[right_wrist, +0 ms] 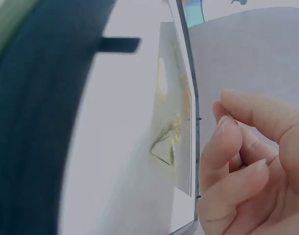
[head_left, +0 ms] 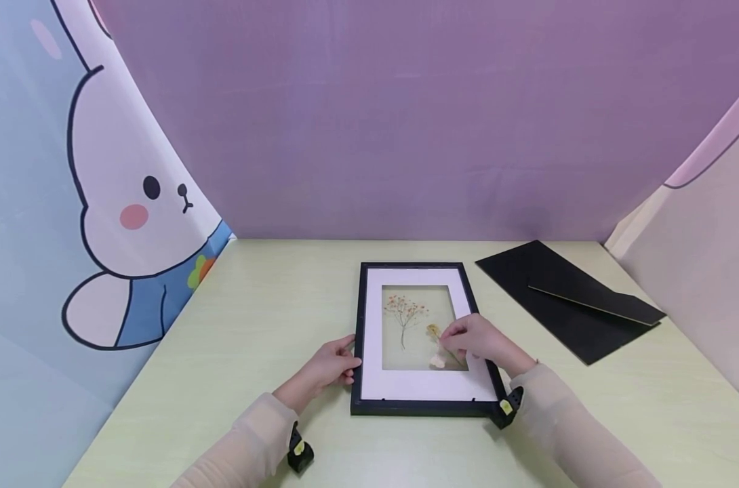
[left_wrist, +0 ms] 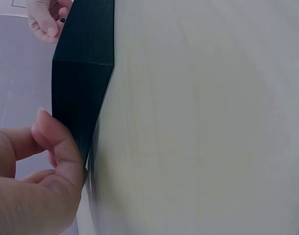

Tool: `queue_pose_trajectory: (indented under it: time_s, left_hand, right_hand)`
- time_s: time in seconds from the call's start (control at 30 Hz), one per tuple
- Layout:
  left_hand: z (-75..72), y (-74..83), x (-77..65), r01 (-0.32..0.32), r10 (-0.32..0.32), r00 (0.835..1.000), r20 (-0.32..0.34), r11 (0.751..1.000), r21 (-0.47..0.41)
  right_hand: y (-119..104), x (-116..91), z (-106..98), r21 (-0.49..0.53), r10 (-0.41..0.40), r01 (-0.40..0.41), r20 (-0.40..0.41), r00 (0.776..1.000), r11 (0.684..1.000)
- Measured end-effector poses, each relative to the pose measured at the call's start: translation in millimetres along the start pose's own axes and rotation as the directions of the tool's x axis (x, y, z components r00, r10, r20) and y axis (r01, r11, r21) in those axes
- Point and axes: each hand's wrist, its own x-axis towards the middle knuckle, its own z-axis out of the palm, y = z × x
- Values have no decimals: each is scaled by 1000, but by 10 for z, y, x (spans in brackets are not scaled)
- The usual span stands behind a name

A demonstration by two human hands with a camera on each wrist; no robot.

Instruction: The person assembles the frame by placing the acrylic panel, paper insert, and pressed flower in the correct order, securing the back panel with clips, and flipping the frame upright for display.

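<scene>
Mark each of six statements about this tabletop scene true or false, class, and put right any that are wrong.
1. The left hand touches the left side of the black frame. True.
2. A black board lies on the table, to the right of the frame. True.
3. The right hand is over the black board. False: it reaches over the right part of the frame.
4. The mat inside the frame is green. False: it is white.
5. In the head view, the red-dotted sprig is left of the yellow flower. True.
6. The frame stands upright. False: it lies flat.
</scene>
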Motion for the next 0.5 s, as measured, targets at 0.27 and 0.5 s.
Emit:
queue_pose_trajectory:
  time_s: [0.27, 0.5]
  left_hand:
    - [-5, 0, 0, 5, -5, 1000, -2, 1000, 2]
    - [-2, 9, -8, 11, -11, 1000, -10, 1000, 3]
  right_hand:
    - [-18, -28, -87, 1, -12, 12, -6, 1000, 1000]
    - [-17, -61, -255, -4, -42, 42, -25, 999, 999]
